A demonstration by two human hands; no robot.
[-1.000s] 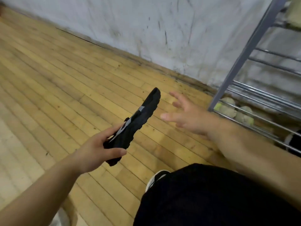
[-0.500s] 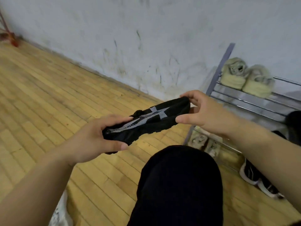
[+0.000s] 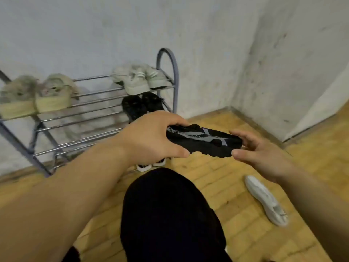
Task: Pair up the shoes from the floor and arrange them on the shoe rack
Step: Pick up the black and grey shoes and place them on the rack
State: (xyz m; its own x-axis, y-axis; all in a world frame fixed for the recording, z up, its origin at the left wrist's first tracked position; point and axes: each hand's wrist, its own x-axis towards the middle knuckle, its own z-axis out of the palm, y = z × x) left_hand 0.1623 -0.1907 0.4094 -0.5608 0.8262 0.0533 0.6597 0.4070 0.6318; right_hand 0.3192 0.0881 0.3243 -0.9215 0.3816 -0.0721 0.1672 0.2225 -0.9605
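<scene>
The black shoe (image 3: 204, 141) is showing grey stripes along its side. A white shoe (image 3: 266, 200) is lying on the yellow-brown plank floor (image 3: 222, 178). The rack (image 3: 176, 78), grey-violet with silver bars, is carrying pale beige pairs (image 3: 136, 82) and a black pair (image 3: 139, 106).

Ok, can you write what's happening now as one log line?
left hand: grips black shoe | right hand: holds its other end | white shoe: on floor | shoe rack: holds pairs

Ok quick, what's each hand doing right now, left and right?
Left hand: closed, gripping one end of the black shoe.
Right hand: closed, pinching the shoe's other end between fingers and thumb.
</scene>
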